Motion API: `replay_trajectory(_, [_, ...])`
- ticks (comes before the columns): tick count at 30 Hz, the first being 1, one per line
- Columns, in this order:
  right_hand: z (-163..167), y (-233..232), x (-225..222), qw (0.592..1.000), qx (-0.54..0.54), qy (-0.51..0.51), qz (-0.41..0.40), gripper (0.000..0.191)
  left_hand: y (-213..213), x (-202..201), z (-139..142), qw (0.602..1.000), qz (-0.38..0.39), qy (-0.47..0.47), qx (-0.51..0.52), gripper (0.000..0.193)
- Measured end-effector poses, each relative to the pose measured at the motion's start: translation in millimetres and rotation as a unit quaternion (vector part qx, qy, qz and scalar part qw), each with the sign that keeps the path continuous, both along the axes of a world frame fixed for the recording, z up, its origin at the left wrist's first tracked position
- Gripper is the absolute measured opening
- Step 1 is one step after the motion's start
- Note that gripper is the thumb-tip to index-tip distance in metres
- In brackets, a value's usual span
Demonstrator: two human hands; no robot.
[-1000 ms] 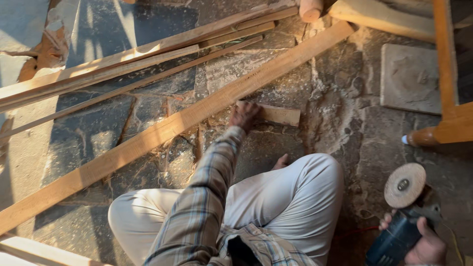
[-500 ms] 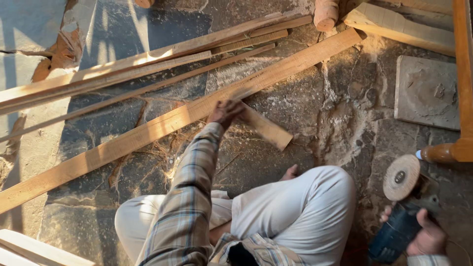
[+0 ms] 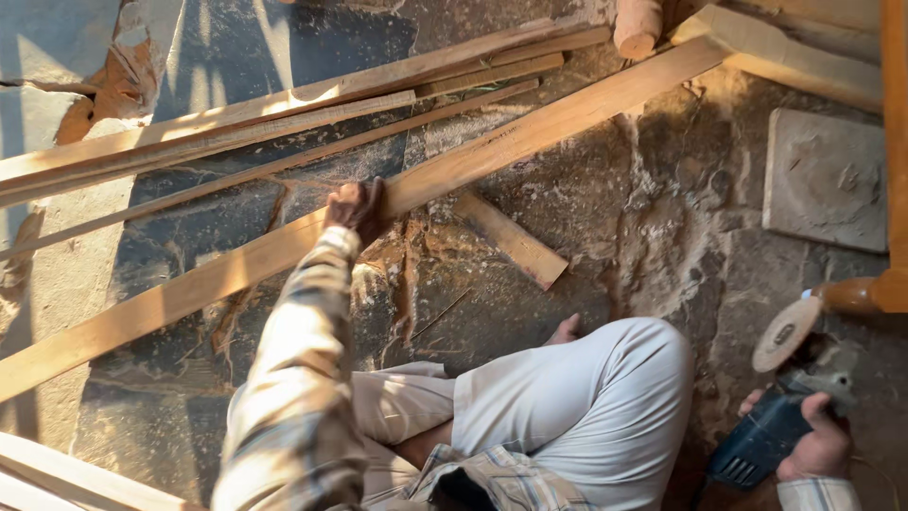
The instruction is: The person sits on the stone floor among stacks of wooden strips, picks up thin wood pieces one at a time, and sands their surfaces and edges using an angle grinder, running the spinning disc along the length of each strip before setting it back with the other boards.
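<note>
Counts, floor level:
- long wooden plank (image 3: 284,251) gripped by hand: one
- thinner wooden strips (image 3: 284,118) bundled behind it: four, possibly five; ends overlap, hard to separate
- short wood offcut (image 3: 511,241): one
- round wooden post end (image 3: 637,24): one
- square stone tile (image 3: 825,180): one
- angle grinder (image 3: 780,416): one, with one disc (image 3: 787,334)
- hands in view: two, left hand (image 3: 357,206), right hand (image 3: 821,445)

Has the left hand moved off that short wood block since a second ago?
Yes. The left hand left the short wood block and now grips the long plank.
</note>
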State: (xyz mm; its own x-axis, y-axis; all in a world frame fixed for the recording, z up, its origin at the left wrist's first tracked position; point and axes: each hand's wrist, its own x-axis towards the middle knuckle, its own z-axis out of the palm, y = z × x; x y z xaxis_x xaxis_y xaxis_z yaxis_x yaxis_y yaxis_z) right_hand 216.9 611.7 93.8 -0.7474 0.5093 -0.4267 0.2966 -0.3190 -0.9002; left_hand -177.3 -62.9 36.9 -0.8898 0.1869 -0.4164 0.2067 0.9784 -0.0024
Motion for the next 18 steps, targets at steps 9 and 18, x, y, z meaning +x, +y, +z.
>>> replay_trajectory(9, [-4, 32, -31, 0.998, 0.046, 0.021, -0.022, 0.056, -53, 142, -91, 0.982, -0.161, 0.102, 0.008, 0.096])
replay_trajectory(18, [33, -11, -149, 0.909, 0.380, -0.112, 0.129, 0.054, -129, 151, -19, 0.983, 0.050, -0.126, -0.126, 0.097])
